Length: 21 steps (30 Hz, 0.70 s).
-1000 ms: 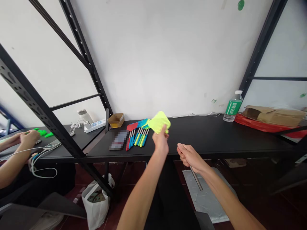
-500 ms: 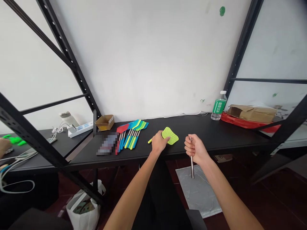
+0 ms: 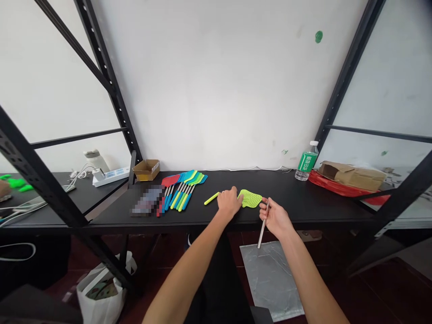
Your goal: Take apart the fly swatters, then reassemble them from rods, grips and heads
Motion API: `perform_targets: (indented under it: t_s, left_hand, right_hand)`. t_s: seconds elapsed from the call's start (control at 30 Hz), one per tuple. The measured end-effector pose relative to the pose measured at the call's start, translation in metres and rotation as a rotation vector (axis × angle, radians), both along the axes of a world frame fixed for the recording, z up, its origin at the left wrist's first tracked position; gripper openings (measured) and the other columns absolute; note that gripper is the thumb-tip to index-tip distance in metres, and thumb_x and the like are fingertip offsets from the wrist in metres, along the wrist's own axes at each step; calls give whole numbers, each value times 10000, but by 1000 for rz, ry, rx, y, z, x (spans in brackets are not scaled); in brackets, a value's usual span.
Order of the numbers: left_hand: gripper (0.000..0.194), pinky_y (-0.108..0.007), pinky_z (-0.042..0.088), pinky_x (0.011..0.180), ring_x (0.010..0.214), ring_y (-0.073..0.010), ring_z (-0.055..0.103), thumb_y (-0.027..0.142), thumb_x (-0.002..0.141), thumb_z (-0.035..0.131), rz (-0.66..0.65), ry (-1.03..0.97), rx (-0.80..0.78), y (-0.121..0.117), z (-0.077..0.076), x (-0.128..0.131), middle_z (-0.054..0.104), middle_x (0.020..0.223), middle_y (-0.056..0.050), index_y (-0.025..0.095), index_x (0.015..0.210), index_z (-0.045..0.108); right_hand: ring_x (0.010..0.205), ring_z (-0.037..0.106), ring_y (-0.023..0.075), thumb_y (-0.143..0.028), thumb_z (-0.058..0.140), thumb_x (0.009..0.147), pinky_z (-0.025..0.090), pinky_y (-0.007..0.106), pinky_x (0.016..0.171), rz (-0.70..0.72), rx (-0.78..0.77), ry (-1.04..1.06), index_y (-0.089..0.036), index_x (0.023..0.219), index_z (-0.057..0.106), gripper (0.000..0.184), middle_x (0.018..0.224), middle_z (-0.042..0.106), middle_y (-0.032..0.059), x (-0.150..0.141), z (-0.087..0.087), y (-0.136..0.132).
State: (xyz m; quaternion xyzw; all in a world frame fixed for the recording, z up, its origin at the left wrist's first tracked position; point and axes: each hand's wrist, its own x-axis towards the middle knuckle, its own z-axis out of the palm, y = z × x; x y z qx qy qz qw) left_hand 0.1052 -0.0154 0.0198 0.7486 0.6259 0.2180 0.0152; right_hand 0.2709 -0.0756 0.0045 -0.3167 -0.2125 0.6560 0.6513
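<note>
My left hand [image 3: 229, 202] is closed at the left edge of a yellow-green, perforated fly swatter head [image 3: 250, 198], just over the black table. Its fingertips are partly hidden. A yellow-green handle [image 3: 211, 199] lies left of that hand, with its right end running behind the hand. My right hand [image 3: 275, 217] grips a thin silver metal rod [image 3: 262, 231], which slants down past the table's front edge. The fingers of this hand are close to the head's right edge; whether they touch it I cannot tell. Several fly swatters [image 3: 184, 191] with red, blue and green heads lie in a row further left.
A small cardboard box [image 3: 146, 170] and a blurred-out flat item [image 3: 147, 201] are at the left. A water bottle [image 3: 307, 161] and a brown package [image 3: 354, 175] on red plastic stand right. Black shelf posts [image 3: 113, 85] frame the table [image 3: 290, 193]; a grey sheet [image 3: 273, 279] lies below.
The swatter head has shifted right, toward my right hand, and more of it shows beside my left hand. The metal rod has gone from nearly upright to a slant, its lower end swinging left.
</note>
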Motion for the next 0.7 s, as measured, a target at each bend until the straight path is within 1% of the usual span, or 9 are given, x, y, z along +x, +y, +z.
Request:
perform_targets:
  t_s: [0.07, 0.13, 0.2, 0.27, 0.37, 0.47, 0.5, 0.6, 0.7]
  left_hand:
    - [253, -442, 395, 964, 1130, -327, 590, 329, 937, 517, 7, 76, 94, 1, 2, -30, 676, 1080, -153, 195, 1117, 633]
    - [258, -438, 396, 964, 1180, -332, 556, 245, 911, 520, 53, 134, 115, 1, 2, -61, 646, 1150, -160, 202, 1143, 623]
    - [302, -400, 429, 899, 1092, -310, 609, 203, 908, 496, 86, 143, 31, 2, 0, -87, 663, 1097, -145, 214, 1193, 594]
    - [337, -362, 452, 807, 971, -293, 657, 226, 919, 483, 117, 105, -47, 2, -3, -103, 684, 1022, -131, 215, 1249, 551]
    - [365, -342, 451, 745, 924, -301, 675, 277, 931, 482, 144, 55, -48, 2, -10, -111, 696, 989, -132, 207, 1289, 505]
    - [346, -337, 450, 763, 964, -298, 672, 307, 949, 471, 137, 26, -15, 0, -15, -108, 703, 1014, -131, 206, 1278, 506]
    - [339, -336, 450, 776, 980, -294, 670, 326, 955, 470, 128, 18, -4, 0, -17, -108, 706, 1025, -128, 208, 1269, 512]
    - [341, -334, 451, 802, 1007, -285, 664, 366, 954, 494, 96, 12, 17, -2, -21, -108, 708, 1053, -118, 212, 1257, 518]
    - [342, -335, 452, 808, 1001, -279, 664, 353, 947, 515, 77, 19, 15, -2, -23, -110, 707, 1053, -118, 209, 1257, 516]
  right_hand:
    - [543, 533, 96, -157, 691, 804, 487, 179, 440, -17, 10, -12, -169, 909, 606, 135, 727, 577, 32, -3, -3, 0]
    - [632, 592, 117, -89, 717, 774, 583, 224, 557, -19, 41, -56, -161, 945, 645, 199, 789, 611, 52, -9, -5, 2]
    - [669, 610, 125, -87, 748, 777, 638, 293, 668, 13, 98, -115, -169, 961, 668, 217, 771, 603, 31, -21, -4, 9]
    - [655, 607, 122, -119, 766, 795, 657, 344, 710, 57, 152, -189, -173, 955, 680, 190, 721, 579, 6, -38, 0, 23]
    - [602, 607, 106, -90, 758, 791, 665, 340, 700, 40, 131, -334, -163, 926, 674, 175, 677, 576, -7, -67, 9, 55]
    - [564, 615, 107, -64, 717, 800, 666, 333, 655, -69, 118, -593, -196, 1053, 651, 293, 616, 554, -48, -94, 12, 91]
    - [551, 613, 102, -70, 705, 805, 664, 317, 638, -111, 114, -702, -196, 1071, 650, 300, 608, 551, -55, -101, 11, 102]
    - [549, 624, 106, -79, 691, 802, 652, 281, 606, -159, 77, -833, -152, 1067, 661, 277, 608, 564, -42, -116, 0, 125]
    - [605, 664, 133, -93, 664, 820, 641, 277, 610, -181, 47, -1003, -111, 1112, 662, 292, 701, 631, 12, -124, -11, 137]
